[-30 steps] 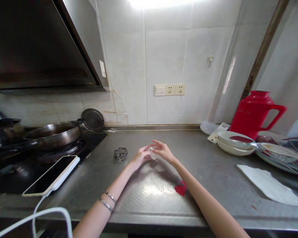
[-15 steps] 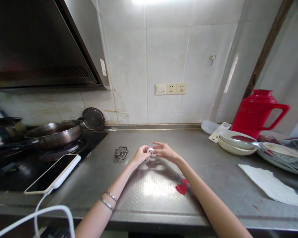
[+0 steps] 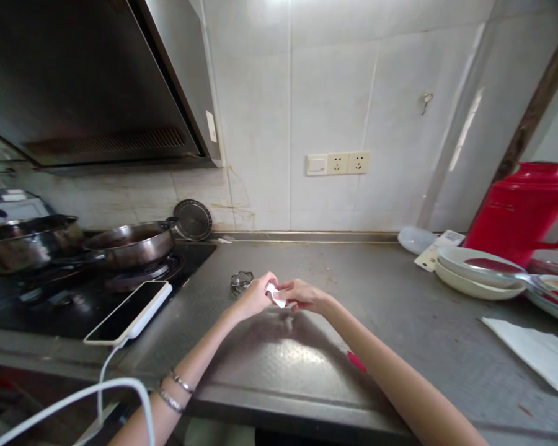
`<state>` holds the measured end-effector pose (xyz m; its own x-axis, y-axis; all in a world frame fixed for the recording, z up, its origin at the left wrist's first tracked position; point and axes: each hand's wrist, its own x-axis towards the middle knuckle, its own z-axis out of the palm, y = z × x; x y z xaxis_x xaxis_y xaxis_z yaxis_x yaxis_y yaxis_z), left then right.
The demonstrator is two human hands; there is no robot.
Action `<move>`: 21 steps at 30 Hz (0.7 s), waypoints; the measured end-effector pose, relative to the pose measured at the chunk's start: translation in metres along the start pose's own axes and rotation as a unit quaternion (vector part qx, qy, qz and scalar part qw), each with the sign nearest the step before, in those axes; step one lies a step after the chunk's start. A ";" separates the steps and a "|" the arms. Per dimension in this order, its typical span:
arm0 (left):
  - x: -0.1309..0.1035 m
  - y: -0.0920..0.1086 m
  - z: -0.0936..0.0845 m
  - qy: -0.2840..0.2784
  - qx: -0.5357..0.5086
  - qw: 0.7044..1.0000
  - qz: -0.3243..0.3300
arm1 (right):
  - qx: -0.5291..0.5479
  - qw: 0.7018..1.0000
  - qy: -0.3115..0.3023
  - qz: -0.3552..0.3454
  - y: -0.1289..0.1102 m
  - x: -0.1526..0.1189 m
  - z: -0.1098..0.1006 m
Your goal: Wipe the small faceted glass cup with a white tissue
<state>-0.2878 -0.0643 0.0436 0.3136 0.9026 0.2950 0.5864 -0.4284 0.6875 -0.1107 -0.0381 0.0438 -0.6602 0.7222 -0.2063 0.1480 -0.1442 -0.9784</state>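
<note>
Over the middle of the metal counter my two hands meet at a small crumpled piece of white tissue (image 3: 278, 296). My left hand (image 3: 256, 297) pinches it from the left, its fingers bent. From the other side, the fingertips of my right hand (image 3: 304, 295) also close on the tissue; whether it wraps anything I cannot tell. A dark silver openwork metal ring-shaped piece (image 3: 240, 282) rests on the counter just beyond my left hand. A red scrap (image 3: 357, 362) shows beside my right forearm, which partly covers it.
To the left, a phone (image 3: 128, 313) with a white cable lies at the edge of the stove (image 3: 199, 251), which carries a steel pan (image 3: 134, 248) and pots. To the right stand stacked dishes (image 3: 478, 282), a red thermos jug (image 3: 516, 217) and a flat white tissue sheet (image 3: 534, 356).
The view has swung left. My hands have drawn closer together, my right fingers now bent onto the tissue instead of spread, and more of the tissue shows. My right forearm covers more of the red scrap.
</note>
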 end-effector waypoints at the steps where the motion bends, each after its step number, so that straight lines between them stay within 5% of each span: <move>1: -0.006 -0.003 -0.008 -0.016 0.003 1.000 -0.010 | -0.021 1.000 -0.005 0.001 -0.002 0.004 0.007; 8: -0.043 -0.027 -0.062 -0.108 0.035 0.992 -0.062 | -0.190 0.980 -0.066 -0.011 -0.010 0.036 0.044; 12: -0.057 -0.042 -0.078 -0.154 -0.031 0.982 -0.105 | -0.330 0.941 0.001 -0.073 -0.012 0.056 0.057; 21: -0.055 -0.073 -0.081 -0.027 0.103 0.983 -0.146 | -0.422 0.884 0.159 -0.124 0.006 0.077 0.059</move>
<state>-0.4078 -0.0792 0.0312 0.1452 0.9873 0.0643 0.7948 -0.1551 0.5867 -0.2041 -0.0231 0.0216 -0.5281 0.8342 0.1587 0.6127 0.5038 -0.6089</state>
